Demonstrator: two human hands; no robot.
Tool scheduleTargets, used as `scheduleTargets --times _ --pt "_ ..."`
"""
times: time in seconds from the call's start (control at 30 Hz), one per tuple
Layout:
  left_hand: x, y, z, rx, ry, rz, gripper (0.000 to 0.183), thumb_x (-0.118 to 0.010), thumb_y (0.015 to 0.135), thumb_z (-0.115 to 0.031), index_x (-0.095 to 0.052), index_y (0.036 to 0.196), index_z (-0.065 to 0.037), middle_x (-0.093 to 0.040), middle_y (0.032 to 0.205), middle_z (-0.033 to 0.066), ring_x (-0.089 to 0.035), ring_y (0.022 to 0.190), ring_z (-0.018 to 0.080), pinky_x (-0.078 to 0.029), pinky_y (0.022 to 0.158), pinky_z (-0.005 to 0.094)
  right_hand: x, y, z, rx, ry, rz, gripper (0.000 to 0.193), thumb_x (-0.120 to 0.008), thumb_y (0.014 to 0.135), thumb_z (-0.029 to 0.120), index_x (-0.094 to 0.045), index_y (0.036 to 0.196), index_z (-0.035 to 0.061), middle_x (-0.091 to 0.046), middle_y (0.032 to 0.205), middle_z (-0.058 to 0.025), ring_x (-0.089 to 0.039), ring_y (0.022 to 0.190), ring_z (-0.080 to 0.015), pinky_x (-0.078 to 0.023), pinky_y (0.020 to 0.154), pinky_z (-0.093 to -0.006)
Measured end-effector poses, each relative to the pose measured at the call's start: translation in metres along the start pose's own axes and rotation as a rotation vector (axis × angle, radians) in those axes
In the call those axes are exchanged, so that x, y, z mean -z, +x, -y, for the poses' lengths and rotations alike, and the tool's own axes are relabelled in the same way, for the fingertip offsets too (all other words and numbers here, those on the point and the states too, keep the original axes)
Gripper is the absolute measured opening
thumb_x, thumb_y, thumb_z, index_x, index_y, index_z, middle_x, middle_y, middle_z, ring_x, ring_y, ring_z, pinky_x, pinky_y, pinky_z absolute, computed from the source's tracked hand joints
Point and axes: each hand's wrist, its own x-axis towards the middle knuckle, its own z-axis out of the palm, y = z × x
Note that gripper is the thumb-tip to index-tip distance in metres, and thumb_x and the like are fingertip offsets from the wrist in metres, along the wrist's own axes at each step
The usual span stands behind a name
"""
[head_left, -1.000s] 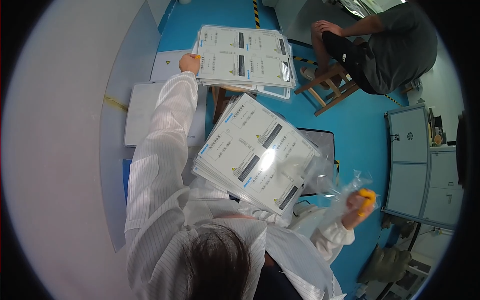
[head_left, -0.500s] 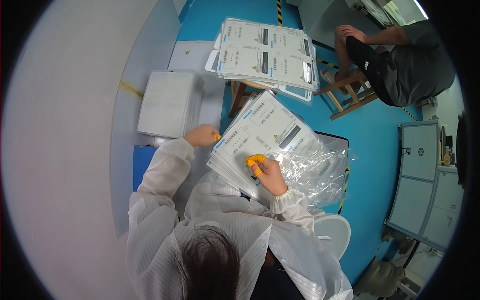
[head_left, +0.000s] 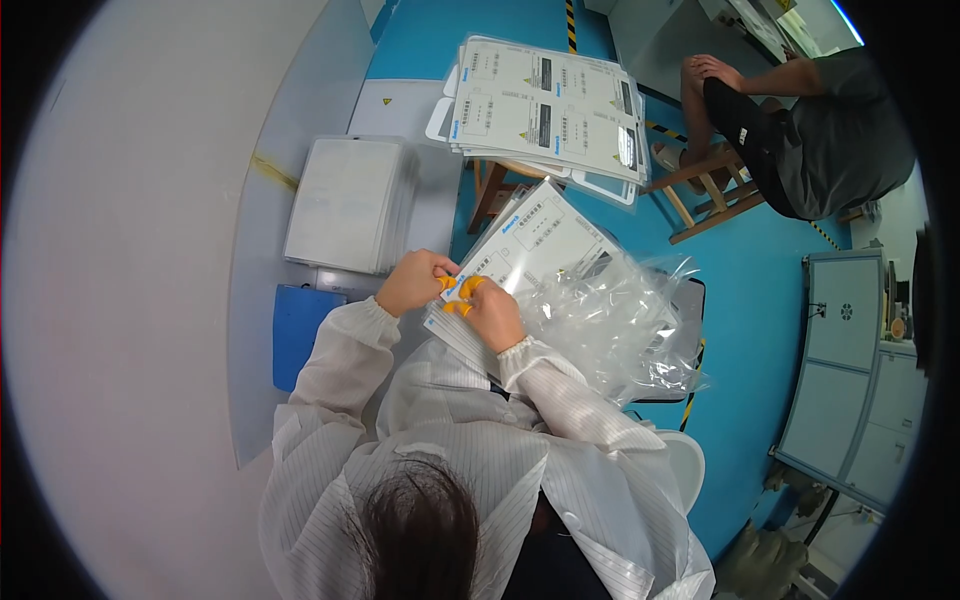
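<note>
A stack of white printed label sheets (head_left: 547,232) lies at a slant before me. My left hand (head_left: 408,283) is closed at the stack's left corner, its fingertips pinching the sheet's edge. Right beside it, my right hand (head_left: 495,314) is closed in a pinch at the same corner, with orange finger cots on thumb and fingers. What exactly lies between the fingertips is partly hidden. Crumpled clear plastic film (head_left: 610,320) spreads over the right part of the stack, next to my right forearm.
Another pile of printed sheets (head_left: 545,105) rests on a wooden stool (head_left: 487,195) beyond. A stack of whitish sheets (head_left: 345,200) and a blue box (head_left: 300,335) are at the left by a partition. A seated person (head_left: 840,130) is at the far right; grey cabinets (head_left: 840,320) stand below.
My right hand has moved left from the middle of the stack to its left corner, meeting my left hand, which shifted slightly right. The clear film has bunched up more.
</note>
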Motion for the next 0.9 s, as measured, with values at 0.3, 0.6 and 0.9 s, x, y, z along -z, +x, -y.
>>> scheduleTargets --times 0.3,0.6,0.9 --pt "0.0 0.0 0.003 0.03 -0.083 0.013 0.026 -0.05 0.069 0.006 -0.064 0.092 0.003 -0.064 0.072 0.0115 -0.058 0.055 0.0127 -0.046 0.052 0.0211 -0.005 -0.008 0.0 0.104 0.071 0.01 0.025 -0.066 0.07 0.02 -0.054 0.076 -0.0017 -0.057 0.089 -0.0147 -0.058 0.07 -0.0333 -0.047 0.062 -0.0393" --pt "0.002 -0.009 0.0 -0.01 -0.25 0.057 0.028 -0.053 0.073 0.005 -0.061 0.1 0.003 -0.064 0.081 0.0103 -0.06 0.065 0.0123 -0.049 0.059 0.0209 -0.008 -0.003 -0.021 0.049 0.173 -0.066 0.011 -0.059 0.072 0.001 -0.055 0.079 -0.0059 -0.055 0.084 -0.0165 -0.057 0.074 -0.0313 -0.045 0.064 -0.0338" --pt "0.022 0.001 0.015 0.033 -0.45 0.418 0.043 -0.055 0.079 -0.004 -0.048 0.121 -0.002 -0.062 0.095 0.0063 -0.057 0.079 0.0091 -0.047 0.068 0.0191 0.046 -0.009 -0.057 -0.102 1.713 -0.335 0.013 -0.051 0.082 0.011 -0.046 0.094 0.0069 -0.055 0.079 -0.0081 -0.056 0.083 -0.0237 -0.037 0.095 -0.0387"
